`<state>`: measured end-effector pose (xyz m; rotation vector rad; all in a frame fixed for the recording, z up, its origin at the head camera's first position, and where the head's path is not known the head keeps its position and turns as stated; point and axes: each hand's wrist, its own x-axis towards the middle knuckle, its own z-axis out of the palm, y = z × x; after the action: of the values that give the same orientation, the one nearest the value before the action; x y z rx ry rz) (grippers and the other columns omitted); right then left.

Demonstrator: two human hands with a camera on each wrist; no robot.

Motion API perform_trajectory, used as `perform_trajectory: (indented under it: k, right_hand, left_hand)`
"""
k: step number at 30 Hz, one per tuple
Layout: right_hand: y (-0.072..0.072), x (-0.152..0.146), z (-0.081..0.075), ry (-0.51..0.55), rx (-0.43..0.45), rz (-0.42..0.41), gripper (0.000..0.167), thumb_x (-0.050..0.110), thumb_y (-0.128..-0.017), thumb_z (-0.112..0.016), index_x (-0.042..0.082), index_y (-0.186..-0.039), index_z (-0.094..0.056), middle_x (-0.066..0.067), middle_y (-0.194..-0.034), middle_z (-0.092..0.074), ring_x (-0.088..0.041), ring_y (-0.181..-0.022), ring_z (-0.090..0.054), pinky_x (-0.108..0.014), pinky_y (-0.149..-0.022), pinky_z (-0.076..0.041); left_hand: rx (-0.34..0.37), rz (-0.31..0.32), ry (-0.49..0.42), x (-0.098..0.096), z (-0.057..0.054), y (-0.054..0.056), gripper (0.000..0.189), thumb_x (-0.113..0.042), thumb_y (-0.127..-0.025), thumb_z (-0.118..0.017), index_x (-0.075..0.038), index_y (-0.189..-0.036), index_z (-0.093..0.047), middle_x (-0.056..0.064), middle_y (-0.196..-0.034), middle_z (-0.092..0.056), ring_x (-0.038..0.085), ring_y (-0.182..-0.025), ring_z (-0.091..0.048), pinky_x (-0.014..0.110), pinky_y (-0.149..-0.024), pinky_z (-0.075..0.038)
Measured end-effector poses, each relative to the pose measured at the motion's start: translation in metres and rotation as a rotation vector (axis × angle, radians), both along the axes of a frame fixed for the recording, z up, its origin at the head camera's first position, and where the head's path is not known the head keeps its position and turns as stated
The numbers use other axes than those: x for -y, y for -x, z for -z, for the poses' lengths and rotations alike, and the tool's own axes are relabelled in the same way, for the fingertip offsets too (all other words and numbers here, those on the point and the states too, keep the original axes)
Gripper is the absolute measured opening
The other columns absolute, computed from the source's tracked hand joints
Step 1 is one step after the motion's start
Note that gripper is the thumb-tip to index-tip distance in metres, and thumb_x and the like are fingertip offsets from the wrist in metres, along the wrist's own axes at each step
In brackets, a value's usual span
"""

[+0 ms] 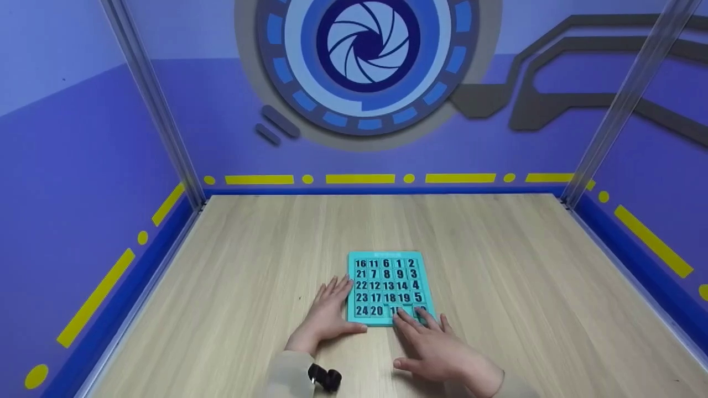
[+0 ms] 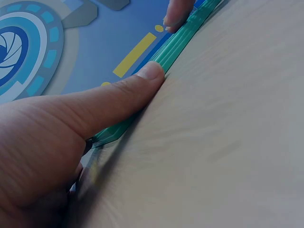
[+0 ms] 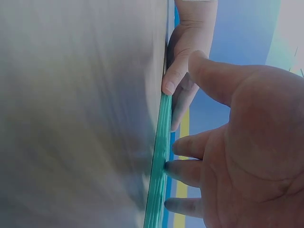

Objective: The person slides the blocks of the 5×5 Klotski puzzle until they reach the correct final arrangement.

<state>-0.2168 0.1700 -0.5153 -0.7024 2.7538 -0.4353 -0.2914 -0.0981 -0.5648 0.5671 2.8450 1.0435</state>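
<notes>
A turquoise sliding number puzzle lies flat on the table, its black-numbered tiles in rows. My left hand braces its near left corner, fingers extended against the left side. The left thumb lies straight along the near edge in the left wrist view. My right hand is over the near right part, fingertips on the bottom-row tiles, partly covering their numbers. A gap shows in that row beside the covered tiles. In the right wrist view the right fingers are spread and nearly straight, with the thumb held apart.
The light wood table extends around the puzzle. Blue printed walls with yellow dashes enclose the back and sides, with metal posts at the back corners. A black strap piece sits at the left sleeve.
</notes>
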Motion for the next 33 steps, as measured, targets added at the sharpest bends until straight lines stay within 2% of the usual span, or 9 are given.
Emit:
perform_trajectory:
  k: [8, 15, 24, 33]
  right_hand:
    - [-0.001, -0.011, 0.002, 0.012, -0.016, 0.026, 0.091, 0.063, -0.091, -0.066, 0.013, -0.161, -0.035, -0.007, -0.169, -0.034, -0.048, -0.155, -0.024, -0.088, -0.112, -0.013]
    - [-0.001, -0.013, 0.001, 0.011, 0.028, 0.053, 0.092, 0.065, -0.089, -0.066, 0.016, -0.161, -0.036, -0.005, -0.17, -0.033, -0.046, -0.157, -0.021, -0.087, -0.114, -0.009]
    - [-0.002, -0.015, -0.002, 0.005, 0.024, 0.045, 0.092, 0.065, -0.089, -0.066, 0.016, -0.161, -0.035, -0.007, -0.17, -0.031, -0.048, -0.156, -0.021, -0.087, -0.114, -0.009]
    - [-0.002, -0.003, -0.004, 0.019, 0.017, -0.002, 0.092, 0.066, -0.091, -0.063, 0.015, -0.162, -0.033, -0.009, -0.171, -0.028, -0.049, -0.157, -0.017, -0.086, -0.115, -0.01]
  left_hand:
    - [0.002, -0.005, -0.002, 0.001, 0.0, 0.0, 0.114, -0.051, -0.071, -0.09, -0.007, -0.16, -0.034, 0.013, -0.17, -0.027, 0.041, -0.16, -0.015, 0.058, -0.133, -0.008]
    - [0.021, -0.006, -0.014, 0.001, 0.001, 0.001, 0.115, -0.052, -0.072, -0.089, -0.008, -0.161, -0.032, 0.012, -0.171, -0.024, 0.04, -0.161, -0.013, 0.057, -0.133, -0.006]
    - [0.017, -0.01, -0.005, 0.0, 0.0, 0.0, 0.115, -0.052, -0.072, -0.089, -0.007, -0.161, -0.031, 0.013, -0.172, -0.024, 0.04, -0.161, -0.013, 0.057, -0.133, -0.006]
    - [0.001, -0.005, 0.006, 0.0, 0.001, 0.0, 0.115, -0.054, -0.072, -0.089, -0.006, -0.161, -0.033, 0.013, -0.171, -0.025, 0.042, -0.16, -0.015, 0.058, -0.132, -0.007]
